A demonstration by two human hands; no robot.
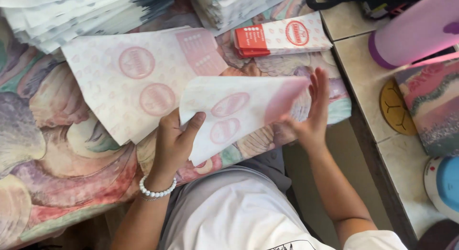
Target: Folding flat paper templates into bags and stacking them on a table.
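Your table (57, 149) wears a cloth printed with swirling shells in pink, purple and green. Flat printed paper sheets (138, 77) lie spread near its middle. Along the far edge you have two stacks of folded sheets, a large stack (81, 15) toward the far left corner and a smaller stack (234, 8) further right. A bundle of red-ended paper bags (282, 37) lies near the right edge.

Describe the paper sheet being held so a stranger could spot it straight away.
Start at the colourful patterned tablecloth and go to its near edge. There the left hand and right hand lift a white paper sheet with pale red round stamps. Unlike the flat sheets beside it, it is raised and curled.
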